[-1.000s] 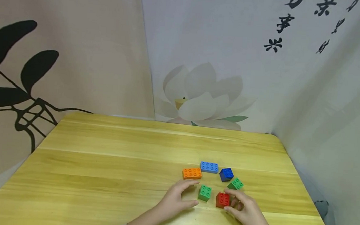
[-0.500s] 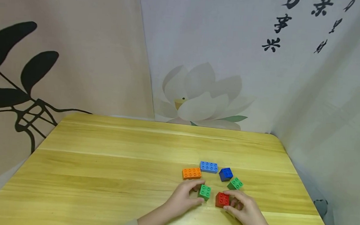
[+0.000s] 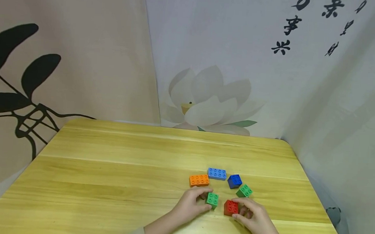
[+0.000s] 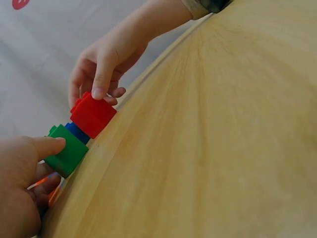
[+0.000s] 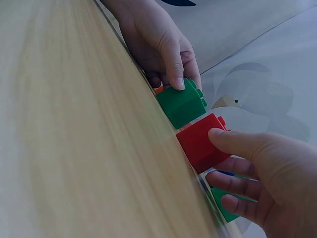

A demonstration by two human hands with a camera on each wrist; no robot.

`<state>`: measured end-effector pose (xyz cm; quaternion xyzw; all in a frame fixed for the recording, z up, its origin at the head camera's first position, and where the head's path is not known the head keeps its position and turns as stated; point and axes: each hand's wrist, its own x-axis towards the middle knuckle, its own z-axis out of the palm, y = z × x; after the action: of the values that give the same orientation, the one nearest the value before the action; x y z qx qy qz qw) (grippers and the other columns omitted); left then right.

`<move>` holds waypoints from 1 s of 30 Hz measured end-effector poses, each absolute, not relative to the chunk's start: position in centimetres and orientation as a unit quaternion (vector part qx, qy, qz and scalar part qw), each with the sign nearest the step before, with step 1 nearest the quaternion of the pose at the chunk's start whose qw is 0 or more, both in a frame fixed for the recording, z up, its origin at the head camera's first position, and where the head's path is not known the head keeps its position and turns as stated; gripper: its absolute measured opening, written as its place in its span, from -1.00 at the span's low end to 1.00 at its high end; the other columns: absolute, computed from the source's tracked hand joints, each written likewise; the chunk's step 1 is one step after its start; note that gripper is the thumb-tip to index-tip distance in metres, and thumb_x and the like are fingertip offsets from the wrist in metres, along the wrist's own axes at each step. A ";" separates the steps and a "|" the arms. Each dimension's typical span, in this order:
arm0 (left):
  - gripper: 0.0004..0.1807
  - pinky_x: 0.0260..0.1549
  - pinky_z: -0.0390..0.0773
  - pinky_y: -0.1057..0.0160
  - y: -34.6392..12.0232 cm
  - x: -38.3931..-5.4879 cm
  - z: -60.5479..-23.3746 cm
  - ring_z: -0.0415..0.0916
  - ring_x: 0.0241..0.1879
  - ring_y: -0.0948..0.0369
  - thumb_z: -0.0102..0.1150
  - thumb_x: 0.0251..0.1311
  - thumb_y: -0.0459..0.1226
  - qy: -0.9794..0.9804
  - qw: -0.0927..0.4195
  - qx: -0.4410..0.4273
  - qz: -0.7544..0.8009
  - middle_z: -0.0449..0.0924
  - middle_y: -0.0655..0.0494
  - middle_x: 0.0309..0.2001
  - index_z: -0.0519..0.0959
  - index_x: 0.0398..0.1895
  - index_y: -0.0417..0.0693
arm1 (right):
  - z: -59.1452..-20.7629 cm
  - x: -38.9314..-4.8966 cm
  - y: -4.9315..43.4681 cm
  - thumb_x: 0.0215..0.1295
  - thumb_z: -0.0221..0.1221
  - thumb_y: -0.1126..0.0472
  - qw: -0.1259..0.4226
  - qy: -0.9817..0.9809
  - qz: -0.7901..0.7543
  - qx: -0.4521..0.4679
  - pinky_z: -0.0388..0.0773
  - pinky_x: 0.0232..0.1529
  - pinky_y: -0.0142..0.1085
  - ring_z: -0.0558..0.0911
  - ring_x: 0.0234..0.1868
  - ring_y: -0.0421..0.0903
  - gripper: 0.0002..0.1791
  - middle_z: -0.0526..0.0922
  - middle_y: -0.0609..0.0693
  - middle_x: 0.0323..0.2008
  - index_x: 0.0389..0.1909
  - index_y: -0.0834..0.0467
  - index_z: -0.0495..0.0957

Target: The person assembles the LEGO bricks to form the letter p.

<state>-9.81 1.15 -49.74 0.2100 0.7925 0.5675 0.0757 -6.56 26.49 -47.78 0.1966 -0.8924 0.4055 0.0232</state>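
My left hand pinches a green toy building brick between thumb and fingers, studs facing up on the table. Just to its right, a red building brick is pinched by my right hand, thumb on the near side and index finger on the far side. A small gap separates the two bricks in the head view. The left wrist view shows my left thumb lying on the green brick, with the red brick behind it. In the right wrist view my right thumb presses the red brick's side.
Beyond the hands lie an orange brick, a light blue brick, a dark blue brick and a second green brick. All rest on the wooden table, whose back edge meets a printed curtain.
My left hand has moved right, from beside the green brick to a pinch on it. My right hand keeps its hold on the red brick; the camera view has shifted slightly.
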 end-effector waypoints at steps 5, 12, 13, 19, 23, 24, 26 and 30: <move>-0.50 -0.11 0.50 0.32 1.0 -9.9 -49.6 0.46 -0.20 0.33 0.43 -0.03 -0.36 0.789 0.083 0.204 0.573 0.54 0.32 -0.24 0.58 0.07 -0.13 | -47.8 -6.5 26.5 0.07 0.40 0.20 0.020 -0.894 0.405 0.191 0.44 -0.56 -0.39 0.49 -0.50 -0.31 -0.59 0.56 -0.23 -0.41 -0.02 0.07 0.59; -0.50 -0.12 0.50 0.31 0.7 -9.6 -49.3 0.47 -0.19 0.30 0.44 -0.06 -0.35 0.785 0.086 0.197 0.581 0.53 0.30 -0.21 0.59 0.05 -0.11 | -47.4 -6.3 26.3 0.08 0.39 0.16 0.013 -0.893 0.409 0.186 0.42 -0.58 -0.39 0.47 -0.52 -0.30 -0.60 0.56 -0.23 -0.42 -0.02 0.06 0.59; -0.50 -0.12 0.50 0.31 0.7 -9.6 -49.2 0.48 -0.19 0.29 0.44 -0.06 -0.35 0.785 0.085 0.196 0.582 0.53 0.30 -0.21 0.59 0.05 -0.10 | -47.4 -6.3 26.2 0.09 0.38 0.16 0.014 -0.893 0.409 0.187 0.42 -0.58 -0.39 0.46 -0.53 -0.30 -0.61 0.55 -0.23 -0.42 -0.02 0.06 0.59; -0.50 -0.19 0.52 0.30 0.1 -9.3 -48.7 0.47 -0.22 0.25 0.46 -0.09 -0.34 0.784 0.078 0.194 0.585 0.53 0.31 -0.23 0.61 0.03 -0.07 | -47.0 -6.3 25.8 0.05 0.40 0.23 0.050 -0.886 0.411 0.207 0.44 -0.58 -0.40 0.46 -0.52 -0.30 -0.58 0.55 -0.23 -0.43 -0.01 0.06 0.59; -0.50 -0.23 0.51 0.29 -0.6 -9.0 -48.4 0.45 -0.24 0.22 0.47 -0.10 -0.34 0.784 0.080 0.189 0.587 0.52 0.31 -0.27 0.62 0.02 -0.06 | -46.6 -6.3 25.5 -0.01 0.42 0.30 0.072 -0.880 0.415 0.219 0.45 -0.57 -0.41 0.47 -0.51 -0.30 -0.54 0.56 -0.21 -0.41 -0.02 0.10 0.60; -0.50 -0.24 0.51 0.28 -0.8 -9.0 -48.4 0.45 -0.25 0.21 0.47 -0.10 -0.34 0.784 0.080 0.187 0.586 0.51 0.31 -0.29 0.62 0.01 -0.06 | -46.4 -6.3 25.4 -0.01 0.42 0.30 0.075 -0.879 0.417 0.221 0.46 -0.57 -0.41 0.47 -0.51 -0.30 -0.54 0.56 -0.21 -0.41 -0.02 0.11 0.60; -0.51 -0.24 0.51 0.27 -1.3 -8.9 -48.2 0.44 -0.25 0.21 0.47 -0.11 -0.34 0.786 0.079 0.183 0.585 0.51 0.30 -0.30 0.62 0.01 -0.07 | -46.1 -6.3 25.2 0.00 0.42 0.30 0.077 -0.877 0.418 0.224 0.47 -0.57 -0.41 0.47 -0.51 -0.30 -0.55 0.55 -0.20 -0.42 -0.02 0.09 0.60; -0.51 -0.27 0.49 0.27 -2.3 -8.7 -48.0 0.43 -0.28 0.19 0.48 -0.11 -0.33 0.793 0.070 0.178 0.579 0.52 0.28 -0.32 0.62 -0.01 -0.08 | -45.5 -6.6 24.7 0.02 0.42 0.28 0.078 -0.877 0.417 0.227 0.48 -0.55 -0.40 0.48 -0.50 -0.30 -0.56 0.54 -0.20 -0.43 -0.02 0.06 0.60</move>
<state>-8.70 -2.27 -47.95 0.1779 0.7926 0.5790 0.0699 -6.62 24.68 -45.51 0.2269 -0.8768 0.4168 0.0778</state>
